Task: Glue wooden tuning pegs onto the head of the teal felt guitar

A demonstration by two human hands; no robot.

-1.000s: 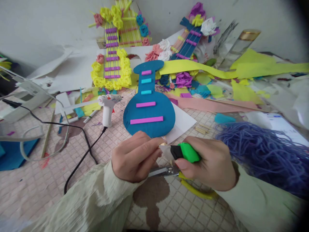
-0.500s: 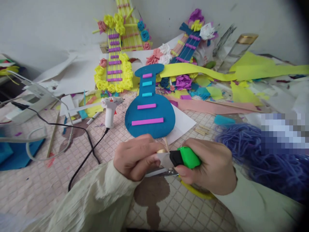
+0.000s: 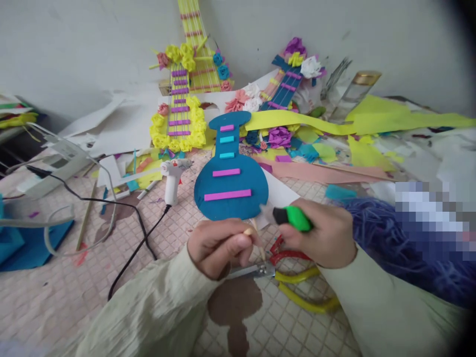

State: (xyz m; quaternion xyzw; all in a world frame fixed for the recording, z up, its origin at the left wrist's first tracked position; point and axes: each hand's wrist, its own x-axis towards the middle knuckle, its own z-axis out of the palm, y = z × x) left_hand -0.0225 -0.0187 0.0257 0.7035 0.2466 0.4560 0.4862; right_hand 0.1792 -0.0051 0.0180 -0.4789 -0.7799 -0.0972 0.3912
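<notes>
My left hand (image 3: 219, 245) is closed in a pinch on a thin wooden stick (image 3: 256, 237), just in front of a blue guitar-shaped cutout (image 3: 230, 173) with purple and cyan bars. My right hand (image 3: 320, 233) grips a green and black utility knife (image 3: 292, 217); its blade points left, a little above and right of the stick's end. Under both hands lie scissors with yellow and red handles (image 3: 297, 277) on the checked table cover.
A white glue gun (image 3: 173, 176) with a black cord (image 3: 130, 248) stands left of the cutout. Finished paper guitars with flowers (image 3: 182, 114) lean at the back wall. Purple yarn (image 3: 401, 248) is heaped at right. Yellow and pink paper strips (image 3: 327, 168) and scraps litter the far table.
My right hand with the knife has lifted up and to the right, off the stick. The scissors under my hands now show. The view has shifted slightly.
</notes>
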